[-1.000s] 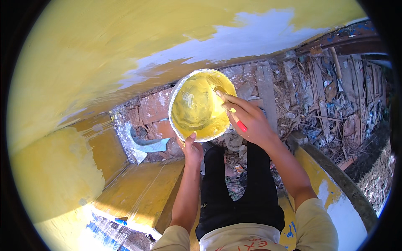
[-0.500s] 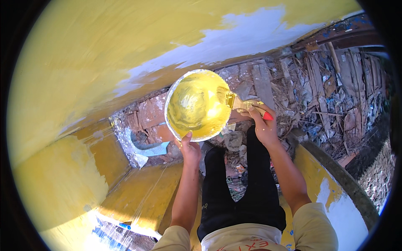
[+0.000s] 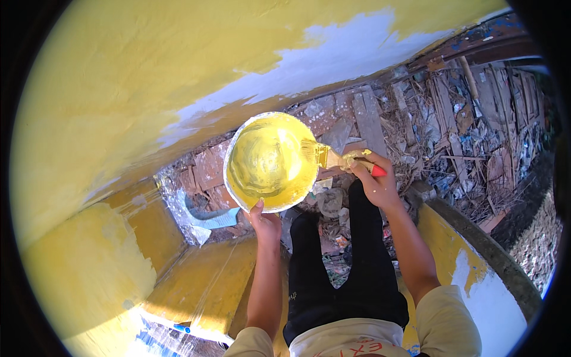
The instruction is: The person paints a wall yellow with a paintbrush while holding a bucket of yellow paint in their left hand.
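Observation:
My left hand (image 3: 264, 224) grips the near rim of a round bowl (image 3: 262, 156), its thumb over the edge and its other fingers hidden beneath. Yellow paint coats the inside of the bowl, and the rim is crusted white. In my right hand (image 3: 375, 178) is a paintbrush (image 3: 334, 157) with a red-ended wooden handle. The brush's bristles reach over the bowl's right side, against its inner wall. Yellow spots of paint show on my right-hand fingers.
Ahead and to the left rises a wall (image 3: 148, 77), yellow with a bare pale patch (image 3: 321, 59). Wood scraps and litter (image 3: 458, 143) cover the ground at right. A light-blue curved piece (image 3: 214, 218) lies left of the bowl. Low yellow walls (image 3: 443, 238) flank my legs.
The bowl has come slightly nearer and to the left with my left hand. The brush stays at its right side, its bristles now a little nearer the rim.

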`<state>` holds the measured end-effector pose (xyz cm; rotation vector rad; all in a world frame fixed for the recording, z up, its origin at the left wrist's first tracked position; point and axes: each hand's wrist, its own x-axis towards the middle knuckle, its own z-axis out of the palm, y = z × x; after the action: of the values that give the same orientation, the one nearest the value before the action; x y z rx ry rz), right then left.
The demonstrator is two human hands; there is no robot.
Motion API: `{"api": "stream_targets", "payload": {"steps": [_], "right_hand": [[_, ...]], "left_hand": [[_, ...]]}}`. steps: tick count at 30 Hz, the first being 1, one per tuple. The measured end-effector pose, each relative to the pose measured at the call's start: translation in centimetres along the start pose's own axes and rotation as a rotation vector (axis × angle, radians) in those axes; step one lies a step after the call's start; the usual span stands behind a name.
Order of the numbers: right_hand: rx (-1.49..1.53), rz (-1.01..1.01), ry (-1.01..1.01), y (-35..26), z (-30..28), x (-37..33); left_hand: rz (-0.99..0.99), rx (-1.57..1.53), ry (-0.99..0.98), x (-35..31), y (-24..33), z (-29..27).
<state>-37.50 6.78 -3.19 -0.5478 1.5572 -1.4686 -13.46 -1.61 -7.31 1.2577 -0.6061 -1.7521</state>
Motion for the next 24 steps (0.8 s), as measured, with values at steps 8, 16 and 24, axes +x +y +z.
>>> {"api": "stream_targets", "payload": {"steps": [8, 16, 24], "right_hand": [[0.263, 0.045, 0.010, 0.2, -0.5, -0.3], [0.560, -0.136, 0.451, -2.4, 0.5, 5.9], [0.565, -0.465, 0.557, -8.0, 3.1, 8.2]], "left_hand": [[0.024, 0.021, -0.050, -0.1, -0.5, -0.1], [0.031, 0.024, -0.017, -0.1, -0.2, -1.1], [-0.007, 0.040, 0.034, -1.6, 0.3, -2.7]]}}
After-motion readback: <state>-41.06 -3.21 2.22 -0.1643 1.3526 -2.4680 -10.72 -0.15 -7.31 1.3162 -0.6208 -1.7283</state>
